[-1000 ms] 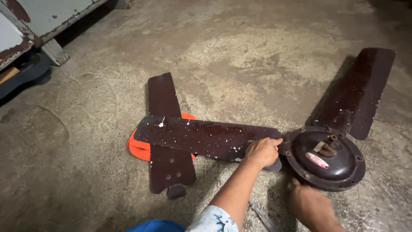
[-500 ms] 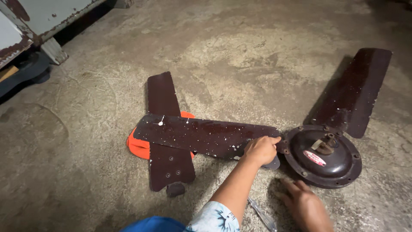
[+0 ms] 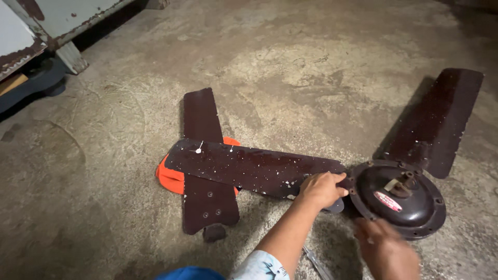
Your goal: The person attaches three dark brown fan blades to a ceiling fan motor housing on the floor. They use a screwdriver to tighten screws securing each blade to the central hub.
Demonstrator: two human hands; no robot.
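On the concrete floor (image 3: 311,67), the left hand (image 3: 321,189) clamps the inner end of one fan blade (image 3: 249,168) beside the round motor housing (image 3: 399,199). The right hand (image 3: 386,249) is blurred; its grip cannot be told. Three blades show, one loose (image 3: 205,171) over an orange cloth (image 3: 168,179). Bare floor spreads beyond.

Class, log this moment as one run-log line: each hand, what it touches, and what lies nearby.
left hand: grips inner end of attached fan blade | right hand: blurred, at motor housing rim | loose blade over orange cloth
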